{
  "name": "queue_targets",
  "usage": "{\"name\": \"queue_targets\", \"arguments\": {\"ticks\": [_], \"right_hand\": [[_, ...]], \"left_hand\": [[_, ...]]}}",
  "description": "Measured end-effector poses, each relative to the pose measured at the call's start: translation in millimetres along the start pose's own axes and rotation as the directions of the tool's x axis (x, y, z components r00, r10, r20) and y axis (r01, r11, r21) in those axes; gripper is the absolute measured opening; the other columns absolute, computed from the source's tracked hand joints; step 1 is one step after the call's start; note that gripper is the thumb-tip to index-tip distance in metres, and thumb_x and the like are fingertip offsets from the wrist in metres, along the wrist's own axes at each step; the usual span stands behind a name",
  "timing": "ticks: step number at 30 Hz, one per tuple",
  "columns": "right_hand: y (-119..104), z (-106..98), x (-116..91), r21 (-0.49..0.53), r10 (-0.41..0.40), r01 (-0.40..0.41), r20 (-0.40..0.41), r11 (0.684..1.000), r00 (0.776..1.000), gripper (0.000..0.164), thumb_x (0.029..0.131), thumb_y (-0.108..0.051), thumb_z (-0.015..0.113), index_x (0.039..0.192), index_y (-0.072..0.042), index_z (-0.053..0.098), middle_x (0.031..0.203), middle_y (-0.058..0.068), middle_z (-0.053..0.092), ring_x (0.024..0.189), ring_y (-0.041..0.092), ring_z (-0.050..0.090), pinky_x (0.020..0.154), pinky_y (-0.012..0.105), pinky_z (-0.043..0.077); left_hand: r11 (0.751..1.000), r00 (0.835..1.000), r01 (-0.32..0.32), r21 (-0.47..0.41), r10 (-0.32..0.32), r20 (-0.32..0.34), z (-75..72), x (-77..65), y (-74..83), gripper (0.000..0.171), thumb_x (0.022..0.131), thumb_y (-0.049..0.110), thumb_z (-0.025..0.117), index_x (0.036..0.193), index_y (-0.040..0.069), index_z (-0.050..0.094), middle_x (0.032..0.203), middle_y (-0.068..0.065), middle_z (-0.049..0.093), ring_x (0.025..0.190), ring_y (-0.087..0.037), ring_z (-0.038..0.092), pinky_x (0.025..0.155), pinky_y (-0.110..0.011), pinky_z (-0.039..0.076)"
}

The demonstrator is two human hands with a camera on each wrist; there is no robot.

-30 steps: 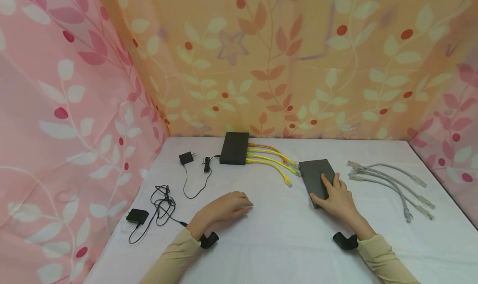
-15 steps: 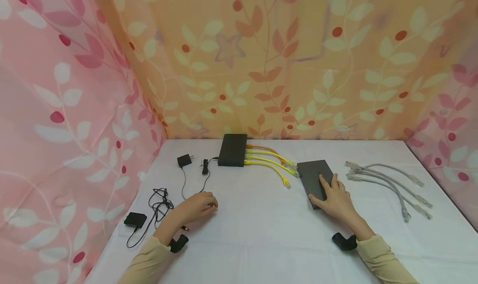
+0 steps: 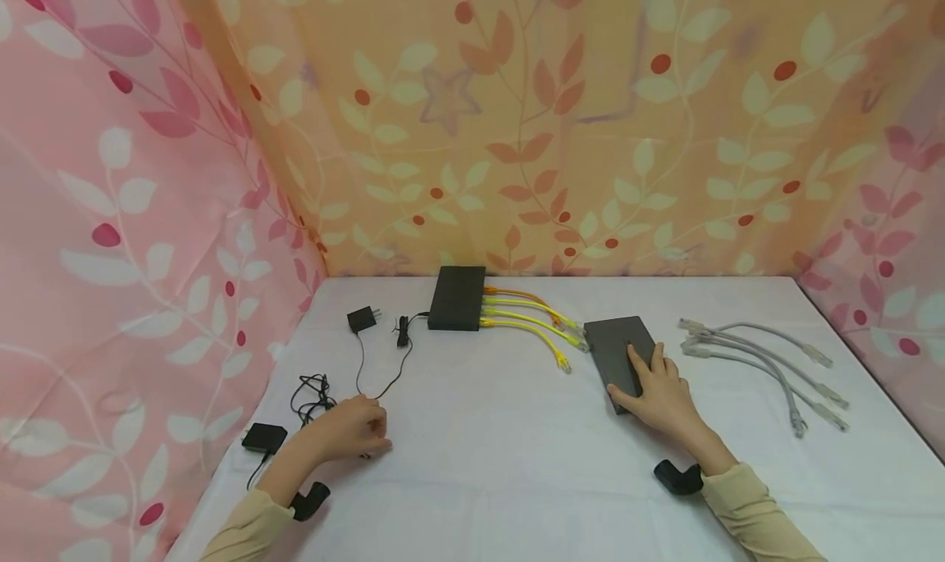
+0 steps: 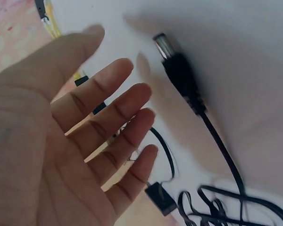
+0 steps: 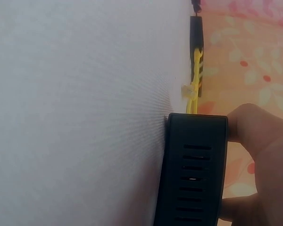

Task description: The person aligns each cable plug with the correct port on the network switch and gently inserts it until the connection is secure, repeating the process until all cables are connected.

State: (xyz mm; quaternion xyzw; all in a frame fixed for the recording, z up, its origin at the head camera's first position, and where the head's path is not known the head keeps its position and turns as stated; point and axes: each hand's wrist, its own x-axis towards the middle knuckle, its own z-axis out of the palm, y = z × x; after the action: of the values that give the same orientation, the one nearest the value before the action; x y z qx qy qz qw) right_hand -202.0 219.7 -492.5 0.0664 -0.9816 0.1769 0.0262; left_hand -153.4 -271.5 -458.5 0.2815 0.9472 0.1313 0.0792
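My left hand [image 3: 335, 432] is over the left of the table, near a black power adapter [image 3: 264, 437] and its tangled black cable [image 3: 310, 391]. In the left wrist view, its fingers are loosely extended and hold nothing. The cable's barrel plug [image 4: 183, 77], with a metal tip, lies beyond the fingertips, apart from them. At centre right, my right hand [image 3: 664, 396] rests with spread fingers on top of a flat dark grey box [image 3: 611, 338]. The right wrist view shows the box's slotted side [image 5: 195, 165], with the thumb touching its upper face.
A black network switch [image 3: 457, 299] at the back holds several yellow and orange network cables [image 3: 526, 320]. Its black power adapter [image 3: 361, 319] lies to the left. Several grey network cables [image 3: 768, 365] lie at the right. Patterned cloth walls [image 3: 517, 135] enclose the table [image 3: 502, 447].
My left hand has moved left and slightly toward me, from the middle of the table to beside the cable's plug. My right hand has stayed on the grey box.
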Motion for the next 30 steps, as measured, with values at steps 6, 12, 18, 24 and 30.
{"name": "queue_targets", "arguments": {"ticks": [6,12,18,24,30], "right_hand": [[0.9,-0.1,0.1,0.004,-0.002,0.002,-0.001,1.000,1.000,0.085,0.083,-0.051,0.058,0.143,0.002,0.028,0.141,0.044,0.009,0.123,0.058,0.023,0.082,0.070,0.031],[1.6,1.6,0.2,0.007,0.002,-0.002,0.007,1.000,1.000,0.085,0.084,-0.052,0.057,0.144,0.001,0.028,0.142,0.043,0.008,0.124,0.058,0.021,0.084,0.070,0.030],[2.1,2.1,1.0,0.007,0.011,-0.011,0.005,1.000,1.000,0.086,0.084,-0.052,0.058,0.144,0.000,0.027,0.142,0.043,0.007,0.125,0.057,0.020,0.086,0.071,0.028],[1.8,1.1,0.6,0.007,0.001,-0.001,-0.001,1.000,1.000,0.085,0.083,-0.052,0.058,0.144,0.001,0.028,0.142,0.043,0.009,0.124,0.057,0.021,0.085,0.071,0.028],[1.5,1.5,-0.6,0.008,0.000,0.000,0.004,1.000,1.000,0.086,0.084,-0.053,0.057,0.144,0.000,0.027,0.142,0.043,0.008,0.124,0.058,0.021,0.085,0.071,0.028]], "left_hand": [[0.999,0.998,0.035,-0.031,-0.033,0.056,-2.7,-12.9,-5.7,0.028,0.070,0.042,0.077,0.073,0.022,0.058,0.074,0.009,0.051,0.072,-0.006,0.040,0.064,-0.024,0.036],[0.993,0.993,0.046,-0.108,-0.033,0.114,-6.6,-18.8,-9.1,0.027,0.066,0.031,0.081,0.072,0.019,0.058,0.073,0.007,0.052,0.070,-0.006,0.041,0.064,-0.024,0.035],[0.992,0.995,0.009,-0.122,0.003,0.103,-8.1,-20.4,-10.0,0.021,0.070,0.012,0.077,0.069,0.019,0.057,0.069,0.007,0.052,0.066,-0.005,0.044,0.076,-0.031,0.039],[0.994,0.998,-0.012,-0.108,0.019,0.066,-7.2,-16.2,-8.1,0.016,0.080,0.017,0.071,0.075,0.020,0.056,0.073,0.014,0.050,0.068,-0.001,0.044,0.067,-0.024,0.042],[0.998,0.999,-0.030,-0.053,0.031,0.011,-6.3,-7.7,-2.0,0.008,0.088,0.017,0.062,0.084,0.019,0.056,0.079,0.012,0.055,0.069,-0.001,0.045,0.064,-0.023,0.041]]}}
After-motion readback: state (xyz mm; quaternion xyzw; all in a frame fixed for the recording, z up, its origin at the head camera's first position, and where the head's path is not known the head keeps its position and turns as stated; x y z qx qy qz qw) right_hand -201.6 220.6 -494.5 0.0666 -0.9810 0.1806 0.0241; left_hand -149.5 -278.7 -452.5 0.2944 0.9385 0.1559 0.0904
